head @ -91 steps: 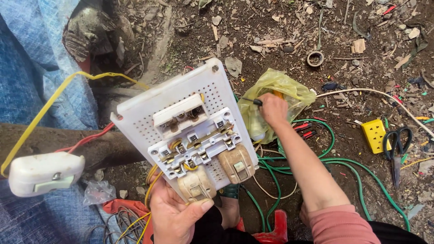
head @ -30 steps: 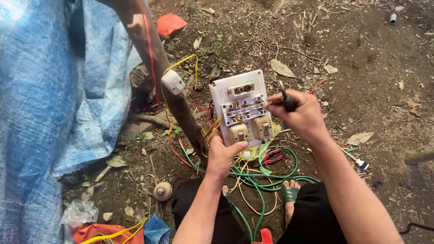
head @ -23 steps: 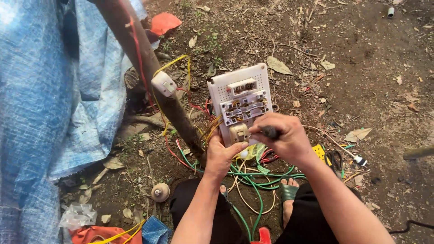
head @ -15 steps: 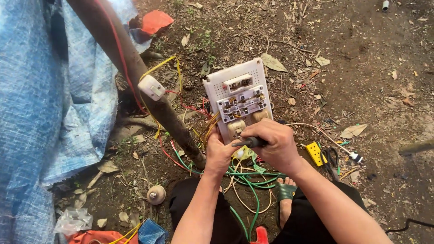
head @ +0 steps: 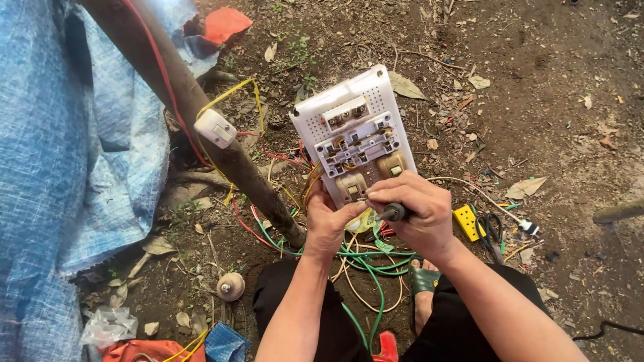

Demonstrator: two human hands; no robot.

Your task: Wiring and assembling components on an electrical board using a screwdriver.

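Note:
My left hand [head: 327,223] grips the lower edge of a white perforated electrical board [head: 352,134], seen from its back with sockets, switches and wire ends. My right hand [head: 414,213] is closed on a dark-handled screwdriver [head: 394,212], its tip pointed at the board's lower fittings. Yellow, red and green wires [head: 365,258] run from under the board down to the ground between my knees.
A slanted wooden pole [head: 201,121] with a white switch box [head: 215,128] and red and yellow wires stands left of the board. A blue tarp [head: 60,154] covers the left side. Yellow plug block [head: 467,222] and scissors [head: 495,231] lie on the dirt at right.
The view pulled back from a close look at the board. My right hand came from the ground with the screwdriver and moved down to the board's lower edge beside my left hand.

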